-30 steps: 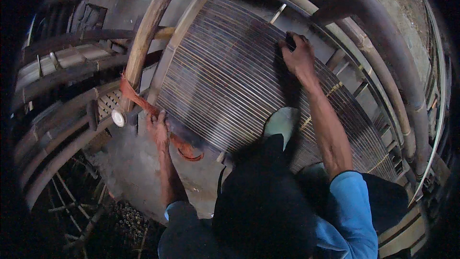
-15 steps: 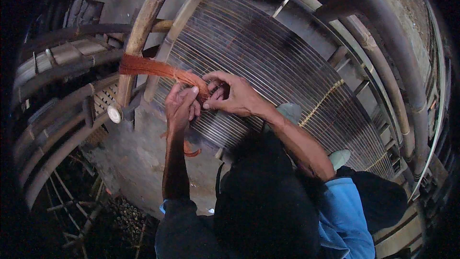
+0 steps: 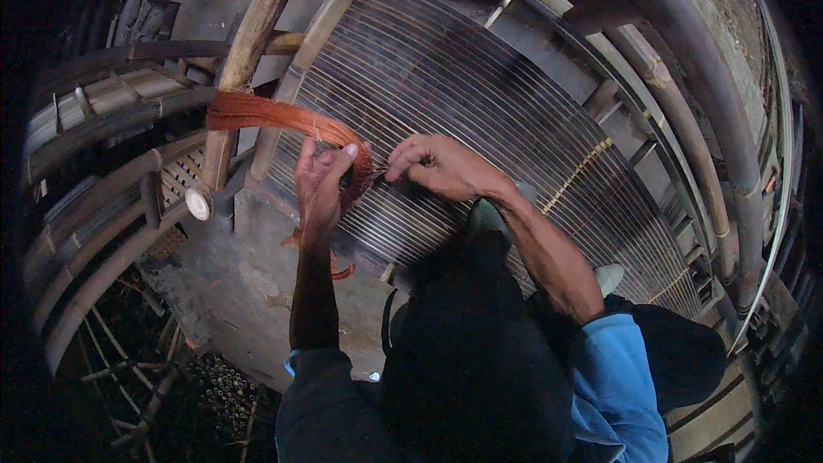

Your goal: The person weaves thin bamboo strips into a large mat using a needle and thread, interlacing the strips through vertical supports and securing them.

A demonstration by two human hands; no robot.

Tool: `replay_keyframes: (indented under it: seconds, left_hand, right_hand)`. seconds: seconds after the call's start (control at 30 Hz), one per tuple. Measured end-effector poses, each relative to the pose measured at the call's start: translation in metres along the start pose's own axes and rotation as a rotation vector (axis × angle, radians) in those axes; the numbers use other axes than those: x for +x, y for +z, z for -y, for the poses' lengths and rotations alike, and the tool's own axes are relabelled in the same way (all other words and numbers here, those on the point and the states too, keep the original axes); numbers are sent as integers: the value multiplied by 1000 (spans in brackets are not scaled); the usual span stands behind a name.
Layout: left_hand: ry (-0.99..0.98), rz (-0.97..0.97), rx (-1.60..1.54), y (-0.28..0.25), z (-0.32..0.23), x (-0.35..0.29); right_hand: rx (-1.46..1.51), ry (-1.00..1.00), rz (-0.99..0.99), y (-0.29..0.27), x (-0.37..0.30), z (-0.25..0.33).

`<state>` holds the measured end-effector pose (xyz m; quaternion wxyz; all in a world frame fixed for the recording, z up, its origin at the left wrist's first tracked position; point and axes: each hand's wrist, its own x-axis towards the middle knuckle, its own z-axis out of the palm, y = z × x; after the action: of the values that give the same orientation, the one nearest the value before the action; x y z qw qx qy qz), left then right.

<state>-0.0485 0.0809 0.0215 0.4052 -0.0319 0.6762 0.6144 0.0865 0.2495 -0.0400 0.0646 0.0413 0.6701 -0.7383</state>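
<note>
A hank of rust-orange fibre strands (image 3: 287, 117) loops over an upright bamboo post (image 3: 257, 43) and hangs down past my left hand (image 3: 321, 187). That hand is closed on the hank, its thumb on the near side and most of its fingers hidden. My right hand (image 3: 441, 165) sits just right of the hank, fingertips pinched together at its frayed edge. Thin loose strands (image 3: 375, 173) run from the hank to those fingertips. The hank's lower end (image 3: 343, 272) dangles below my left wrist.
Beneath my hands spreads a slatted platform (image 3: 480, 77) of thin dark strips, bound with a yellow lashing (image 3: 583, 173). Curved-looking bamboo rails (image 3: 686, 103) frame it on the right. More bamboo poles (image 3: 103, 197) stand at the left, above a grey floor (image 3: 249, 291).
My right hand has drawn back slightly to the right from the hank, its fingers closing into a pinch with strands stretched from it. My left hand stays nearly in place.
</note>
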Motion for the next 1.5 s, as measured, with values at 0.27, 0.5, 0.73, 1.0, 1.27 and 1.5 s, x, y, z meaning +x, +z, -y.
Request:
replay_keyframes:
  seconds: [0.27, 0.5, 0.73, 1.0, 1.27, 1.5]
  left_hand:
    - [55, 57, 4, -7, -2, -1]
    - [1063, -151, 608, 60, -61, -16]
    - [680, 356, 882, 104, -84, 1]
    - [90, 593, 451, 39, -60, 43]
    - [212, 470, 706, 19, -58, 33]
    - [583, 685, 904, 206, -81, -14]
  right_hand:
    - [17, 4, -8, -12, -9, 43]
    - [359, -125, -119, -92, -29, 131]
    - [76, -374, -451, -119, -49, 229]
    - [207, -109, -975, -211, -150, 217]
    - [-421, -328, -1434, -233, -216, 178]
    - [-1077, -715, -1290, -163, -192, 166]
